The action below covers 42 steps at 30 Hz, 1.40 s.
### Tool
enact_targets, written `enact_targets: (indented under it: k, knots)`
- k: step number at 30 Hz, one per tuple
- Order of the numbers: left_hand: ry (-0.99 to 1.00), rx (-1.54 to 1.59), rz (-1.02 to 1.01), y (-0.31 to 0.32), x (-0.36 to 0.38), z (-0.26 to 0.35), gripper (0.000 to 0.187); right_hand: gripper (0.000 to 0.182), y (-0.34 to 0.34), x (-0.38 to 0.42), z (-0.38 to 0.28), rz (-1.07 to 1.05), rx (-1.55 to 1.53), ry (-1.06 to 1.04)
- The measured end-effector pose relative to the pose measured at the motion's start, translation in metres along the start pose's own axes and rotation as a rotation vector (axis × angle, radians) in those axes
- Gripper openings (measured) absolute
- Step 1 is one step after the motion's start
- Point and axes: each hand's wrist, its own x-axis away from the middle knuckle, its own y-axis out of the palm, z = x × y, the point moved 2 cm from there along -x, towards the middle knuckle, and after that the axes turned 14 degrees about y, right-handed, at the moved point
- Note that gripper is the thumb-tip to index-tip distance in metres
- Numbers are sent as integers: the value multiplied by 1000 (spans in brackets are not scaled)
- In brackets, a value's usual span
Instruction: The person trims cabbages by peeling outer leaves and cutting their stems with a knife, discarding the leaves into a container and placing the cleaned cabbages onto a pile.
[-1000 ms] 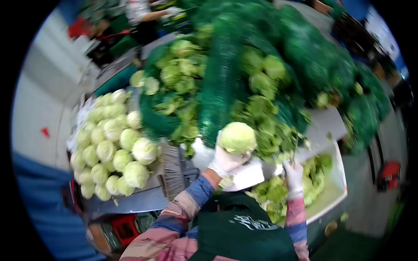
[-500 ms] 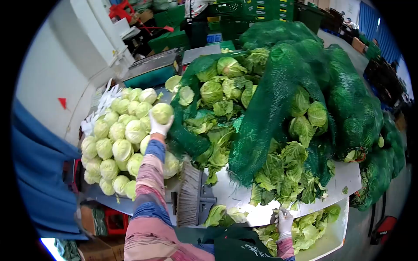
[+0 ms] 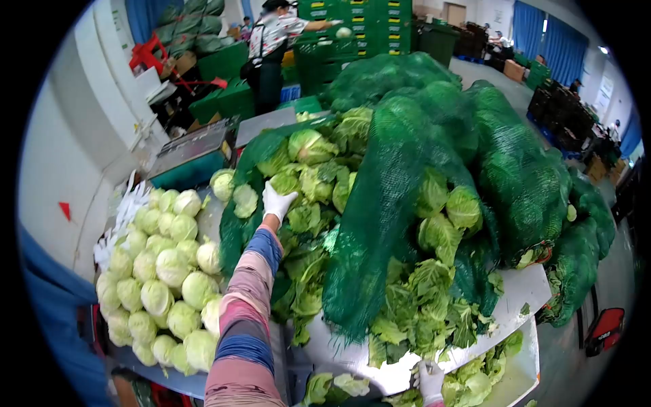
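Note:
My left hand (image 3: 278, 202), in a white glove, reaches into the open green net bag (image 3: 380, 197). Its spread thumb and fingers cup the lower side of a green cabbage (image 3: 285, 181) among other cabbages and loose leaves. Near the table's front edge, my right hand (image 3: 429, 381), also gloved, is closed around something too small to make out, above a white bin (image 3: 525, 370) of leaves. Pale trimmed cabbages (image 3: 172, 267) are piled on the left of the table.
More full net bags (image 3: 515, 176) stand at the right. A scale-like metal box (image 3: 190, 159) is behind the pile. At the back, a person (image 3: 268, 51) stands by stacked green crates (image 3: 352, 27). Loose leaves (image 3: 424, 292) hang over the table's middle.
My left hand has let go of the pale cabbage over the pile and moved right to a cabbage in the net. The view has shifted, showing more of the background. My right hand remains near the front edge.

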Motion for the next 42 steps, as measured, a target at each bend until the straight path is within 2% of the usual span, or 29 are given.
enact_targets:
  k: [1,3,5,7,9,11,13,17,19,20,21,23,25,27,29,31,33,34,35,38,40,41,42]
  knots:
    - [-69,-56,-78,1,-9,16,98,17,-2,-5,9,16,4,-22]
    - [-251,-353,-56,-1,-12,56,94,12,-1,-7,19,-22,-50,15]
    - [-360,-479,-127,-7,-18,73,97,12,-1,-3,15,-52,-72,10]
    - [-341,-557,-33,-3,-14,69,108,11,-2,-1,13,-54,-54,35]
    - [-495,-434,10,9,-14,47,128,11,0,2,10,-57,-32,66]
    - [-489,-276,-76,14,-26,24,128,11,2,10,4,-36,-104,34]
    - [-389,-201,-66,12,-28,14,123,10,1,12,0,-24,-58,47]
    - [-240,-51,84,9,-2,-7,116,11,3,9,-1,-39,-86,78]
    - [-170,74,225,4,18,-9,102,12,1,9,0,-40,-65,105]
    - [-156,347,244,-2,31,-2,99,12,3,10,0,-16,-107,85]
    - [-129,650,174,-3,37,-9,88,12,1,7,1,-19,-114,84]
    - [-472,899,71,-48,80,70,79,14,-3,2,5,-27,-25,-57]
    - [-396,1195,-82,-52,105,68,71,15,-1,11,-7,-46,-61,60]
    - [-402,1402,-160,-74,146,130,70,17,-1,12,-11,-70,-25,17]
    - [-266,1535,-273,-69,183,161,73,22,3,28,-33,-105,-69,35]
    - [-221,1493,-384,-71,230,212,71,40,5,59,-71,-144,-115,-57]
    - [-203,1411,-466,-55,280,256,70,73,3,92,-108,-412,-433,-207]
    - [-260,1473,-538,-53,305,287,72,77,-3,104,-128,-322,-337,-324]
    - [-194,1527,-591,-35,329,299,72,81,-15,113,-141,-230,-233,-429]
    - [-360,1619,-698,-5,408,338,68,79,-53,111,-142,132,-77,-678]
    - [-570,1637,-814,7,446,342,63,61,-85,114,-124,156,-193,-420]
    - [-615,1657,-996,15,456,338,67,55,-97,110,-113,149,-223,-337]
    - [-640,1565,-1059,24,466,329,70,49,-105,100,-100,144,-216,-279]
